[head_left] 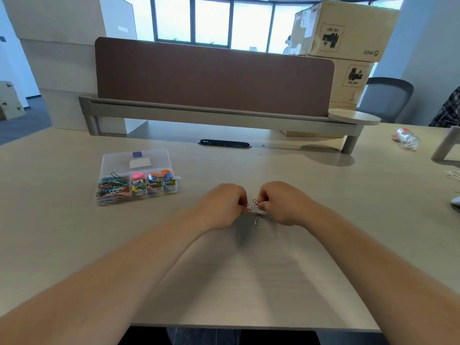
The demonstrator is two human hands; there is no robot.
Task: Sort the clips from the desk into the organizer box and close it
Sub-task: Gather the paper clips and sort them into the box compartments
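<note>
A small tangle of silver paper clips hangs between my two hands just above the middle of the desk. My left hand pinches one end of the clips with curled fingers. My right hand pinches the other end, one clip sticking up beside its fingertips. The clear plastic organizer box sits to the left with its lid standing open. Its compartments hold coloured paper clips, binder clips and pink and orange pieces.
A brown divider panel on a grey shelf runs across the back of the desk. A crumpled plastic bottle lies at the far right. Cardboard boxes and a grey chair stand behind.
</note>
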